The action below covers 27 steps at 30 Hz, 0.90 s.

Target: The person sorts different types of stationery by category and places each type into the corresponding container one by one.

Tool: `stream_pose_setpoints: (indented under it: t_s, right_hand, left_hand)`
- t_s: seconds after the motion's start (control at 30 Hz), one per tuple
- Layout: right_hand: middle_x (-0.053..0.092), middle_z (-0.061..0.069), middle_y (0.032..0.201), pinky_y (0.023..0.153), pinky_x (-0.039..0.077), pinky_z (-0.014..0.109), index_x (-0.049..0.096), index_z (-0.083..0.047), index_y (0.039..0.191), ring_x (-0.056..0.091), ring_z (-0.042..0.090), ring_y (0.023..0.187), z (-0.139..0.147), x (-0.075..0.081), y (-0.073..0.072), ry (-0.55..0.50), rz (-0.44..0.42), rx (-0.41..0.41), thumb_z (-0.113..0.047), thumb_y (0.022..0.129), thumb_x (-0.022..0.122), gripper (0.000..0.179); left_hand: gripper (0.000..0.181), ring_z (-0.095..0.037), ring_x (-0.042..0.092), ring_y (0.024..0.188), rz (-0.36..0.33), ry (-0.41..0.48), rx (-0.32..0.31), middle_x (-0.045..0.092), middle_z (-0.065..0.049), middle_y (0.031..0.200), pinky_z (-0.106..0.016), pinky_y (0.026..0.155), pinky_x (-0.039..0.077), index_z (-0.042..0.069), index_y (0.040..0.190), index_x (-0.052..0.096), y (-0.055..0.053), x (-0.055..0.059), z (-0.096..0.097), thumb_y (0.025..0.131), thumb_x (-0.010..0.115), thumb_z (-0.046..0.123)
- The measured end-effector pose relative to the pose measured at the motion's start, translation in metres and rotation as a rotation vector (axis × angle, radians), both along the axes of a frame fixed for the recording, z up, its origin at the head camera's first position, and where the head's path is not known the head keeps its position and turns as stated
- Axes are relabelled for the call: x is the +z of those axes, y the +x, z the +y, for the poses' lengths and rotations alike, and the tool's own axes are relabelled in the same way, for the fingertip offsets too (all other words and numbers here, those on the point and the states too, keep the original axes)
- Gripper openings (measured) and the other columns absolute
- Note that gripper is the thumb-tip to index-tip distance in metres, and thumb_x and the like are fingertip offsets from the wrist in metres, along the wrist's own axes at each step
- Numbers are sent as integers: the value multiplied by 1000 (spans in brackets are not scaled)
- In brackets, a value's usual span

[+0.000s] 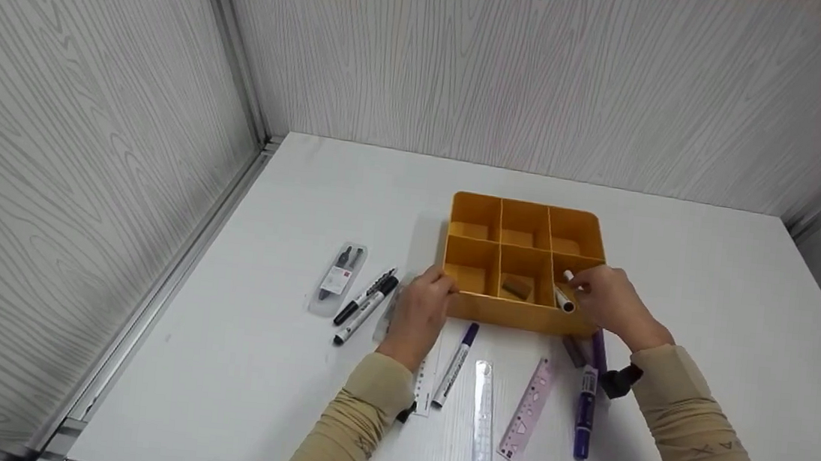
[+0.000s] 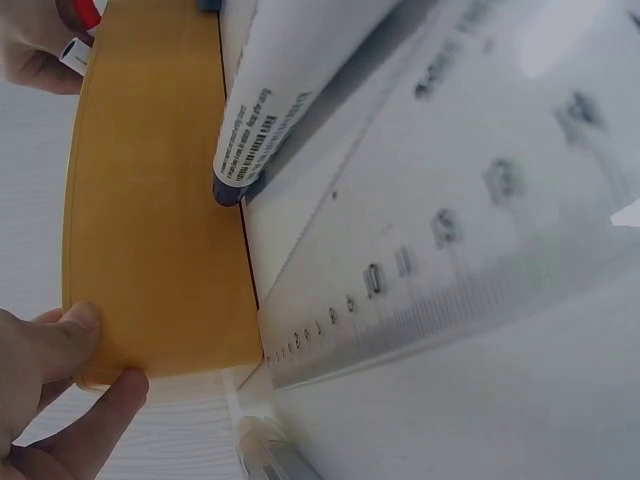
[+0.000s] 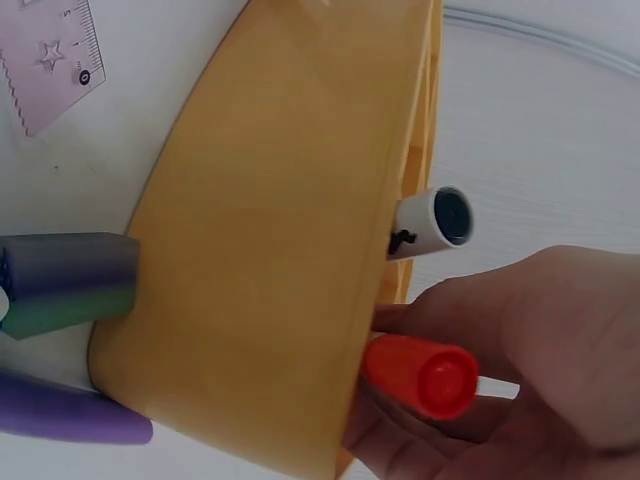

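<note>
A yellow-orange box with several compartments stands on the table. My left hand grips its front left corner, thumb and finger against the walls in the left wrist view. At the front right compartment, my right hand holds a marker with a red end. Beside it, a white marker with a dark end leans in the same compartment and sticks up past the rim. A small brown block lies in the front middle compartment.
Before the box lie a purple-capped marker, a clear ruler, a pink ruler, a purple marker and a dark block. At left are two black markers and a compass case. Panel walls stand around.
</note>
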State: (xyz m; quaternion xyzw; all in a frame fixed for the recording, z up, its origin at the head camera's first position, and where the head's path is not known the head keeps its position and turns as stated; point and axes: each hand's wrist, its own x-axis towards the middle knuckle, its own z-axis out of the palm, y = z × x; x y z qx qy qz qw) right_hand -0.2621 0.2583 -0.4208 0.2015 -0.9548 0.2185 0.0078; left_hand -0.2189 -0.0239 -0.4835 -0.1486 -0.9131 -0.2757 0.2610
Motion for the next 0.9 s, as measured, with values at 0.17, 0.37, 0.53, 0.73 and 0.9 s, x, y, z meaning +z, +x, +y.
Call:
stream_pose_setpoints:
  t_s: [0.17, 0.37, 0.53, 0.73, 0.9]
  right_hand:
    - [73, 26, 94, 63, 56, 38, 75, 9, 94, 68, 28, 74, -1, -8, -9, 0, -35, 3, 8, 85, 52, 25]
    - [73, 26, 98, 64, 54, 35, 74, 9, 98, 64, 25, 74, -3, -12, -12, 12, -116, -56, 6, 88, 52, 25]
    - [66, 14, 74, 54, 43, 27, 71, 6, 84, 53, 17, 61, -5, -11, -15, -23, -170, -104, 0, 92, 50, 24]
    - [49, -1, 57, 50, 36, 26, 59, -5, 66, 40, 12, 50, -7, -12, -17, -87, -198, -135, -17, 104, 44, 43]
    - [49, -2, 59, 51, 38, 28, 59, -9, 69, 42, 13, 52, -8, -14, -18, -144, -249, -175, -39, 107, 37, 53]
  left_hand:
    - [7, -16, 67, 84, -24, 2, 9, 64, 0, 93, -26, 72, 56, 11, 90, 72, 0, 0, 1, 93, 66, 13]
    - [6, -16, 67, 84, -30, 13, 3, 64, 0, 93, -26, 72, 56, 11, 90, 72, 0, 0, 0, 92, 67, 13]
    - [4, -16, 67, 84, -27, 8, 4, 64, 0, 93, -25, 73, 56, 11, 90, 72, 0, 1, 0, 91, 69, 13]
    - [3, -16, 65, 79, 18, 0, 11, 62, 0, 89, -25, 70, 55, 13, 86, 71, 0, 0, 1, 88, 72, 12]
    - [2, -16, 65, 80, 15, 0, 15, 62, 1, 90, -26, 70, 55, 12, 87, 71, 0, -1, 1, 88, 72, 13]
